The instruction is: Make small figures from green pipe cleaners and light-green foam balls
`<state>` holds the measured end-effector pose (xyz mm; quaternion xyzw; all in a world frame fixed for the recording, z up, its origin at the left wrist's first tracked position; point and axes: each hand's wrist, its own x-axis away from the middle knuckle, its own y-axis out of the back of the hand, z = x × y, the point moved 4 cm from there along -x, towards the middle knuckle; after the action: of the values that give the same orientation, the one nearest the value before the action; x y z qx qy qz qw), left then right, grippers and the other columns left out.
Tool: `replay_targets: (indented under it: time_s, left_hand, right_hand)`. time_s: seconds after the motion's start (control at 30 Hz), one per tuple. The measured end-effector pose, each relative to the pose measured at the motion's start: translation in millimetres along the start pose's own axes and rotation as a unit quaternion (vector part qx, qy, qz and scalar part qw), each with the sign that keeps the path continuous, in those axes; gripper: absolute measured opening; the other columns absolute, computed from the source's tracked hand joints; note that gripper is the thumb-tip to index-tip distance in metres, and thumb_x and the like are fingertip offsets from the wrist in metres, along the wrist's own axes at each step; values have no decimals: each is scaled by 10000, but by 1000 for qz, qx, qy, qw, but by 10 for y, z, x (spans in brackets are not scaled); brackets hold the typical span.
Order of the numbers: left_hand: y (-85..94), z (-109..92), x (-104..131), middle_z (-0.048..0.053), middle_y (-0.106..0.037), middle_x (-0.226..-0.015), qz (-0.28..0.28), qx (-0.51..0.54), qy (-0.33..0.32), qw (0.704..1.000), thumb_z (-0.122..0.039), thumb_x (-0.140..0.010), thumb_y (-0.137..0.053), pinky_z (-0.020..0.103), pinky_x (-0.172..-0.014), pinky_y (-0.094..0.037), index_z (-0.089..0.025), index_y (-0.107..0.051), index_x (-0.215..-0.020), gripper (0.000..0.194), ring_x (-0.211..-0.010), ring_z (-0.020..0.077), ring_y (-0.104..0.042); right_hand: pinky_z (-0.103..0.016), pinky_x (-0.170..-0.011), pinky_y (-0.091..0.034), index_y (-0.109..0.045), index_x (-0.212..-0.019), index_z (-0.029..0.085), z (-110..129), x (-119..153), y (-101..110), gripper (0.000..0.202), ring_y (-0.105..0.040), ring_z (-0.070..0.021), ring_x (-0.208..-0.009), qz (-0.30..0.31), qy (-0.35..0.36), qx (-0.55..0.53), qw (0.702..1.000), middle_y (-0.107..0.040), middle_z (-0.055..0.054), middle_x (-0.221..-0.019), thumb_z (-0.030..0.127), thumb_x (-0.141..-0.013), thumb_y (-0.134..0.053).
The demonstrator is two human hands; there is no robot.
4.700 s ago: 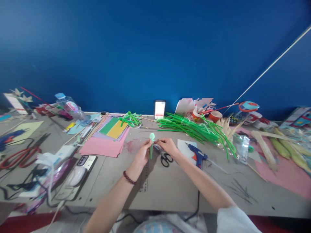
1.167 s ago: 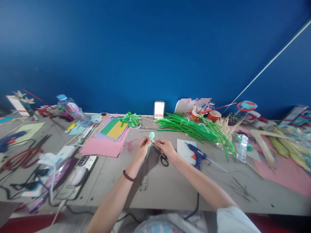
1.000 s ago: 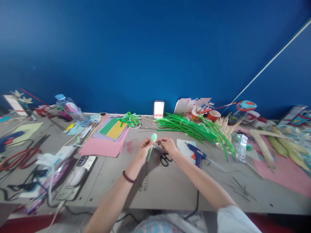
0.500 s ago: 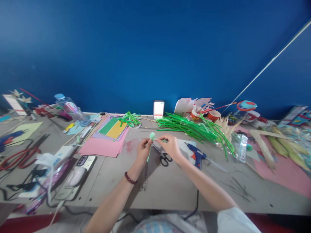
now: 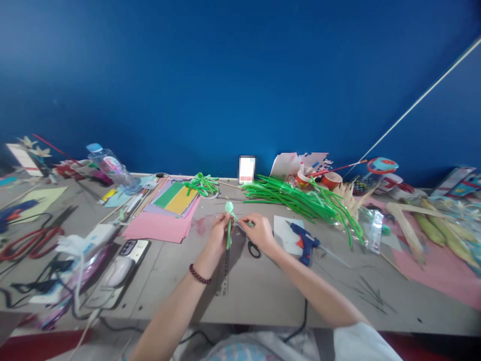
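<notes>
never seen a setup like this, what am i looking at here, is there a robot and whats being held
There's no robot: these are a person's bare hands, seen from one camera worn on the head, looking forward and down. The left hand, with a beaded bracelet at the wrist, holds a pale green piece with a round head. The right hand is close beside it; what its fingers pinch is too small to tell. On the grey table lie a ruler, black-handled scissors partly hidden by the right hand, a blue glue gun, green pipe cleaners and pink paper sheets. Behind is a blue wall.
</notes>
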<state>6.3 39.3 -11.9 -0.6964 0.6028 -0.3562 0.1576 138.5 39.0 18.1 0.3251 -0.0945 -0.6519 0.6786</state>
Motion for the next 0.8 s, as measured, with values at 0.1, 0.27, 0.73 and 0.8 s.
replay_targets:
  time_s: [0.1,0.27,0.73,0.8]
  left_hand:
    - [-38,-13,18,-44,-573,-543,24,-6,4,1000,-275,-481,-852,163,-399,-332,-141,-575,-639,346,-446,55,-491]
    - [-65,4,58,-41,-573,-549,52,-49,1,997,-329,-488,-849,172,-433,-338,-149,-592,-657,357,-461,61,-486]
    - [-36,-113,49,13,-601,-653,23,-284,-232,930,-436,-655,-723,224,-585,-386,-164,-629,-613,291,-651,136,-524]
    - [3,-101,23,-7,-574,-622,12,-254,-221,941,-440,-654,-726,213,-518,-357,-161,-619,-630,301,-564,106,-490]
  right_hand:
    - [-260,-662,-436,-726,-711,233,-81,-74,46,128,-638,-183,-716,-7,-21,-20,1000,-731,-12,-763,263,-771,-616]
    - [-272,-649,-440,-726,-670,223,-137,-194,191,110,-639,-192,-688,-5,-46,-31,998,-731,-11,-716,281,-735,-659]
    - [-276,-712,-426,-672,-696,225,279,-51,399,87,-612,-202,-812,-49,65,94,992,-703,-28,-779,216,-767,-623]
    - [-262,-699,-422,-661,-696,222,321,-5,347,97,-610,-188,-787,-46,75,106,990,-691,-27,-762,202,-771,-603]
